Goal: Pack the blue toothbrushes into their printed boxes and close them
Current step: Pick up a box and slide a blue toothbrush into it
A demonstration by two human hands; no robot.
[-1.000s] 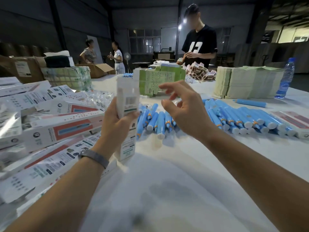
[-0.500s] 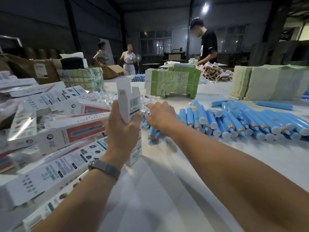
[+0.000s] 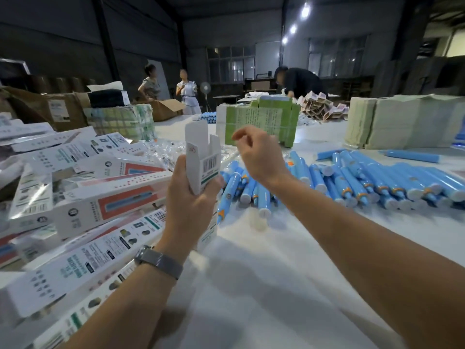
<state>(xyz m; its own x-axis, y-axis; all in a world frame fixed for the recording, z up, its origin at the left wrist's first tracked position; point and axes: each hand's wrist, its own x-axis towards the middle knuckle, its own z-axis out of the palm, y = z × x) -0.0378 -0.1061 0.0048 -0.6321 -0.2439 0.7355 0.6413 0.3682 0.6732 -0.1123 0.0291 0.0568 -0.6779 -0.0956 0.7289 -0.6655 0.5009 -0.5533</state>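
Observation:
My left hand (image 3: 186, 205) grips a white printed box (image 3: 201, 159) upright, its top flaps standing open. My right hand (image 3: 256, 154) hovers just right of the box mouth, above the table, with fingers loosely curled and nothing seen in them. Blue toothbrushes (image 3: 261, 195) lie in a loose heap right below that hand. A longer row of blue toothbrushes (image 3: 377, 180) stretches to the right across the white table (image 3: 251, 273).
A heap of printed boxes (image 3: 100, 205) fills the left side. A green strapped bundle (image 3: 259, 124) and a stack of pale flat cartons (image 3: 402, 122) stand behind the toothbrushes. Cardboard boxes (image 3: 63, 107) and three people are at the back.
My right hand has lifted out of the toothbrush heap and come up beside the box mouth. The left hand keeps holding the box upright.

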